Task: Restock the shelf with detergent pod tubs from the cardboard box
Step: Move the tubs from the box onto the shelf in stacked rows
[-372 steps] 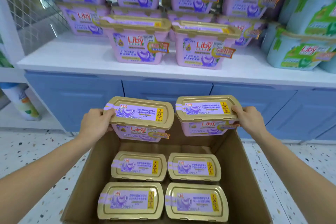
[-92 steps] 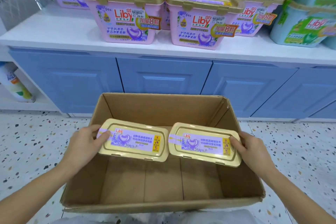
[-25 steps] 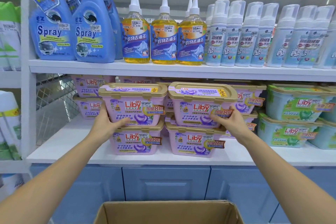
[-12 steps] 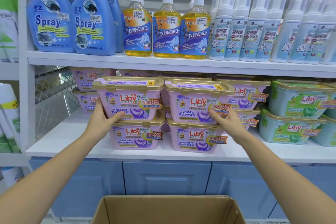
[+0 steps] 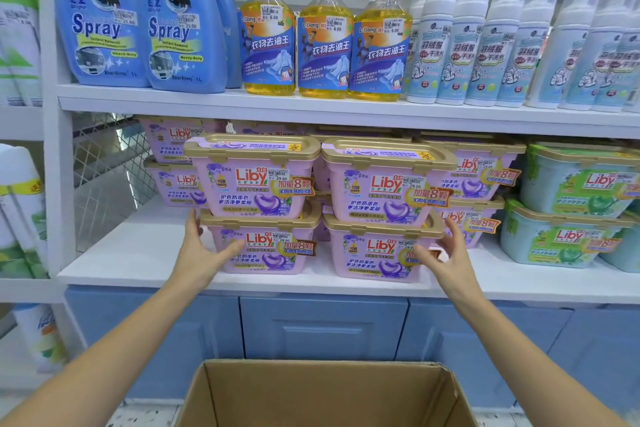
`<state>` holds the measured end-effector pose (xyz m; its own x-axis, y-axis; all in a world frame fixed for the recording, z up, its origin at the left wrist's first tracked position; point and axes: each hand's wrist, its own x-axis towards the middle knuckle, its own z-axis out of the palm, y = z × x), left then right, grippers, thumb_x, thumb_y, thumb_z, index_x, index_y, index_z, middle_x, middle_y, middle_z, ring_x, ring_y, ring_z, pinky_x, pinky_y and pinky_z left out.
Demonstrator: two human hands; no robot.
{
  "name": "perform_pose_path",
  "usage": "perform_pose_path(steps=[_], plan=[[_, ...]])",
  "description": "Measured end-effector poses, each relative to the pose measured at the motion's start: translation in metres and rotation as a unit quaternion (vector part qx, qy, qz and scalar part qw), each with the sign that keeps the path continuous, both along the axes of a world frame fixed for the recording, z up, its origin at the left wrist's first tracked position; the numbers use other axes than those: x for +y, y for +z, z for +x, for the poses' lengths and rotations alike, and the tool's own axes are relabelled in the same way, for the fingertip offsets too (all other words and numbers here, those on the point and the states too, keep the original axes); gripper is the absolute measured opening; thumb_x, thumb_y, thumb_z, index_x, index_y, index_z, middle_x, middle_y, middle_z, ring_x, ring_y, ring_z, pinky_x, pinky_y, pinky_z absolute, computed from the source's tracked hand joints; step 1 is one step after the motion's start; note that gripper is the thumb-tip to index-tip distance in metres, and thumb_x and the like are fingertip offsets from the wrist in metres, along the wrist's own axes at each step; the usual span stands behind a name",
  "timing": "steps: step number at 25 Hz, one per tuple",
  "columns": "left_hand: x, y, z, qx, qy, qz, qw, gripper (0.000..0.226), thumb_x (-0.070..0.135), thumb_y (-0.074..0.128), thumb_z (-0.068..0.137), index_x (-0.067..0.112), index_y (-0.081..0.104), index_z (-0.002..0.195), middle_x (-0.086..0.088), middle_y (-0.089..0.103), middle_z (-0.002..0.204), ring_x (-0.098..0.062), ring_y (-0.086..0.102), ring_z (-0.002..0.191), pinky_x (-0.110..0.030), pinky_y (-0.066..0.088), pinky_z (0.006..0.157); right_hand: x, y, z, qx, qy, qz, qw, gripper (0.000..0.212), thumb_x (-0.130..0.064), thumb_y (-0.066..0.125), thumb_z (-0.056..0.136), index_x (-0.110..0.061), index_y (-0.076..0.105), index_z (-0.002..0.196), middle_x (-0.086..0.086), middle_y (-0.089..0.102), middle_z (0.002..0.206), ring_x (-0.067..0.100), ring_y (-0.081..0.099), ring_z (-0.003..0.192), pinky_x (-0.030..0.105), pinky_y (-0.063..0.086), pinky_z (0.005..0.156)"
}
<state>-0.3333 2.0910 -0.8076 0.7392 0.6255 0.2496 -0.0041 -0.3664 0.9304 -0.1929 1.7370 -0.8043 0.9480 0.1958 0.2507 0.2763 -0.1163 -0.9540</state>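
Note:
Two pink Liby pod tubs with gold lids, the upper left tub (image 5: 249,180) and the upper right tub (image 5: 384,184), sit stacked on the lower left tub (image 5: 273,253) and the lower right tub (image 5: 370,256) at the front of the white shelf (image 5: 138,253). My left hand (image 5: 204,250) is open against the left side of the lower left tub, thumb across its front. My right hand (image 5: 446,253) is open with spread fingers at the right end of the lower right tub. The cardboard box (image 5: 322,392) stands below with no tub visible inside.
More pink tubs fill the shelf behind. Green Liby tubs (image 5: 571,204) stack at the right. Above are blue spray bottles (image 5: 104,21), yellow bottles (image 5: 325,38) and white foam bottles (image 5: 502,42). A wire mesh panel (image 5: 107,177) bounds the shelf's left side; blue cabinet doors (image 5: 322,326) sit below.
Both hands have let go of the two upper tubs, which now rest on the lower ones, and have dropped down to the level of the lower tubs.

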Motion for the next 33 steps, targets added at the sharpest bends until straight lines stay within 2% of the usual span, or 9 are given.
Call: perform_pose_path(steps=[2,3,6,9,15,18,22,30,33], plan=[[-0.004,-0.021,0.002,0.069,-0.001,-0.015,0.997,0.1,0.044,0.082,0.06,0.017,0.028,0.141,-0.005,0.051,0.138,-0.024,0.048,0.128,-0.043,0.039,0.106,0.003,-0.022,-0.002,0.016,-0.001,-0.043,0.999,0.122,-0.072,0.075,0.041,-0.022,0.026,0.142,0.004,0.054,0.129,0.02,0.052,0.117,0.042,0.043,0.1],[-0.009,-0.026,0.003,0.1,0.01,-0.004,0.995,0.09,0.043,0.081,0.062,0.014,0.036,0.135,-0.007,0.057,0.131,-0.027,0.054,0.121,-0.041,0.043,0.1,0.006,-0.03,0.001,0.019,0.003,-0.075,0.997,0.118,-0.072,0.074,0.042,-0.017,0.031,0.138,0.005,0.058,0.123,0.021,0.055,0.114,0.04,0.044,0.097],[-0.02,-0.031,0.01,0.121,0.056,0.037,0.99,0.06,0.037,0.075,0.073,0.013,0.049,0.121,-0.007,0.063,0.123,-0.03,0.058,0.113,-0.036,0.044,0.089,0.014,-0.034,0.007,0.017,-0.026,-0.131,0.991,0.056,-0.04,0.078,0.068,-0.011,0.05,0.107,0.007,0.063,0.097,0.022,0.056,0.088,0.03,0.043,0.075],[-0.022,-0.03,0.012,0.118,0.057,0.051,0.99,0.058,0.038,0.072,0.075,0.012,0.048,0.122,-0.007,0.061,0.126,-0.03,0.057,0.115,-0.035,0.043,0.087,0.012,-0.029,0.015,-0.004,-0.015,-0.175,0.984,0.035,-0.033,0.075,0.073,-0.013,0.052,0.091,-0.002,0.054,0.071,0.018,0.052,0.071,0.023,0.041,0.058],[-0.023,-0.038,0.011,0.102,0.068,0.069,0.99,0.055,0.036,0.069,0.078,0.011,0.048,0.123,-0.009,0.061,0.126,-0.027,0.057,0.105,-0.035,0.044,0.086,0.009,-0.034,0.022,-0.049,-0.004,-0.212,0.976,0.036,-0.035,0.073,0.074,-0.014,0.054,0.096,0.003,0.064,0.089,0.024,0.061,0.083,0.035,0.05,0.074],[-0.02,-0.039,0.01,0.071,0.076,0.061,0.993,0.047,0.026,0.071,0.079,0.007,0.053,0.118,-0.013,0.064,0.122,-0.021,0.056,0.093,-0.031,0.041,0.082,0.01,-0.033,0.022,-0.048,0.003,-0.202,0.978,0.034,-0.032,0.074,0.074,-0.014,0.055,0.097,-0.003,0.062,0.082,0.016,0.059,0.076,0.023,0.046,0.064],[-0.001,-0.046,0.002,0.066,0.097,0.09,0.989,0.044,0.03,0.073,0.076,0.008,0.059,0.111,-0.013,0.068,0.115,-0.029,0.063,0.1,-0.037,0.048,0.085,0.019,-0.03,0.016,-0.045,0.01,-0.207,0.977,0.034,-0.03,0.076,0.073,-0.013,0.059,0.097,-0.007,0.063,0.078,0.003,0.058,0.072,0.014,0.04,0.059],[0.085,-0.041,-0.038,0.088,0.073,0.118,0.986,0.043,0.036,0.072,0.076,0.013,0.061,0.111,-0.008,0.07,0.112,-0.026,0.064,0.098,-0.035,0.046,0.079,0.099,-0.034,-0.026,-0.069,0.008,-0.188,0.98,0.026,-0.025,0.074,0.075,-0.017,0.058,0.094,-0.014,0.06,0.075,0.002,0.056,0.07,0.008,0.041,0.053],[0.118,-0.038,-0.045,0.091,0.068,0.126,0.986,0.041,0.034,0.072,0.076,0.013,0.061,0.11,-0.008,0.071,0.111,-0.025,0.064,0.096,-0.034,0.045,0.078,0.134,-0.033,-0.036,-0.068,0.005,-0.18,0.981,0.027,-0.025,0.074,0.076,-0.015,0.059,0.096,-0.013,0.057,0.072,0.006,0.055,0.069,0.012,0.039,0.056]])
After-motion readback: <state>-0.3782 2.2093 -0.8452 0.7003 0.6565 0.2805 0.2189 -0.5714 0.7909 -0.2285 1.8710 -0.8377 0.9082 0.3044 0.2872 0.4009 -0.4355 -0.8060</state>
